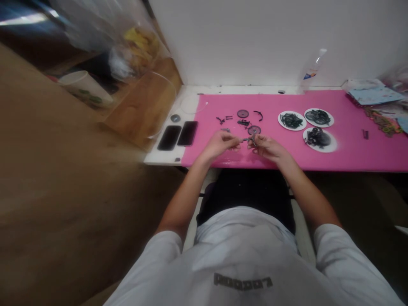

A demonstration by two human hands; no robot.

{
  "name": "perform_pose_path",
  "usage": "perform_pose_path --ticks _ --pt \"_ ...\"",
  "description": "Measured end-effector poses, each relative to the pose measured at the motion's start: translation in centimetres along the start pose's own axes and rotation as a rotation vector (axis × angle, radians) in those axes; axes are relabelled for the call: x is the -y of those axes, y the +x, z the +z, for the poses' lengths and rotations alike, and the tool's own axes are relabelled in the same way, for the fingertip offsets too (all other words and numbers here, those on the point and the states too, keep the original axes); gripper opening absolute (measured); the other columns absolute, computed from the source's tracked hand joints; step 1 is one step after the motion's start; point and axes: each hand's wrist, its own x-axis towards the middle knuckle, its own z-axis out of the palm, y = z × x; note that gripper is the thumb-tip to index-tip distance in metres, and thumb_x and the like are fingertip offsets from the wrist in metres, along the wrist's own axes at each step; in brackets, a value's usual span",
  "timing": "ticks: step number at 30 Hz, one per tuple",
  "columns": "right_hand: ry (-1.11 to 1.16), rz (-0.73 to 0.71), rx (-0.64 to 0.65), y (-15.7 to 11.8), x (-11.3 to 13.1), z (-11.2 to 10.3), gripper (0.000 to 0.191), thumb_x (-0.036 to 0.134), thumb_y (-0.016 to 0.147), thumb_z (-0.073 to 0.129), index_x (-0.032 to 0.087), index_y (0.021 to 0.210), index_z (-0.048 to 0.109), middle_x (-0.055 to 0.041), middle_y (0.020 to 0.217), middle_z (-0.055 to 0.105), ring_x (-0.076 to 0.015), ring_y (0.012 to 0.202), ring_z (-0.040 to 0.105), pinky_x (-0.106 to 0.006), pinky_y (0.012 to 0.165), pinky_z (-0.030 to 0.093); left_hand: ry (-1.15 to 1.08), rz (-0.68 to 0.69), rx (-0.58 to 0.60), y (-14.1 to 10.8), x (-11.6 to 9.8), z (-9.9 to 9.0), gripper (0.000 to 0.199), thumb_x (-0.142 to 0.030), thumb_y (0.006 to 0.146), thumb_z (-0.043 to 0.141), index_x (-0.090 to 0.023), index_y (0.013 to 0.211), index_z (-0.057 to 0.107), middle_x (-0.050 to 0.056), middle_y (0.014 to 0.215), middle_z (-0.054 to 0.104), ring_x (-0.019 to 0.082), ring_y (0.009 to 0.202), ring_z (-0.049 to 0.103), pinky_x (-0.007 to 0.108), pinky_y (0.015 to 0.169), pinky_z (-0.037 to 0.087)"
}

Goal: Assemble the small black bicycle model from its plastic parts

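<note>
Over the pink mat's front part, my left hand (223, 142) has its fingers closed in a pinch at one end of a small dark part (245, 140). My right hand (267, 147) is closed around the other end, where fingers partly hide it; its exact kind is too small to tell. Just beyond the hands lie a spoked toy wheel (254, 130), a second wheel (242, 114) and a dark frame-like piece (244, 123). A curved black piece (259, 115) is to their right. Small dark pieces (220, 120) lie to the left.
Three white plates, a left one (279, 125), a back one (331, 120) and a front one (333, 146), hold dark parts. Two phones (169, 138) lie left of the mat (357, 151). A clear bottle (314, 70) stands near the white wall; packets (376, 94) lie far right.
</note>
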Motion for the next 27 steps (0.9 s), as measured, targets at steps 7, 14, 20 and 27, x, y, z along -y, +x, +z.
perform_pose_path --ticks 7,14,20,27 --pt "0.032 0.086 0.031 0.2 -0.2 -0.8 0.049 0.049 0.062 0.109 0.023 0.088 0.077 -0.0019 0.09 0.08 -0.0171 0.085 0.075 -0.024 0.067 0.052 0.006 -0.003 0.026 0.1 0.1 0.1 0.042 -0.056 0.079 0.093 -0.016 0.084 0.084 0.008 0.078 0.08 0.015 0.067 0.07 0.03 0.07 0.059" --pt "0.05 0.124 0.041 0.4 -0.4 -1.2 0.044 0.038 0.063 0.109 0.021 0.084 0.074 -0.0023 0.087 0.08 -0.0169 0.082 0.075 -0.025 0.067 0.053 0.032 -0.009 0.012 -0.2 -0.4 0.5 0.038 -0.052 0.08 0.092 -0.015 0.082 0.084 0.008 0.076 0.079 0.016 0.066 0.069 0.029 0.067 0.057" --pt "0.061 0.127 0.039 0.4 -0.6 -1.0 0.048 0.037 0.057 0.111 0.021 0.078 0.071 -0.0005 0.085 0.079 -0.0163 0.08 0.075 -0.024 0.066 0.054 0.012 -0.008 -0.008 -0.3 -0.4 0.7 0.036 -0.049 0.079 0.094 -0.015 0.082 0.084 0.008 0.074 0.078 0.016 0.066 0.07 0.029 0.067 0.058" --pt "0.049 0.124 0.059 0.2 -0.6 -0.9 0.046 0.033 0.063 0.107 0.022 0.083 0.068 -0.0014 0.087 0.079 -0.0209 0.088 0.077 -0.029 0.071 0.056 -0.018 -0.013 -0.005 -0.3 -0.3 0.9 0.035 -0.048 0.076 0.096 -0.015 0.081 0.084 0.008 0.074 0.079 0.015 0.064 0.07 0.031 0.069 0.061"
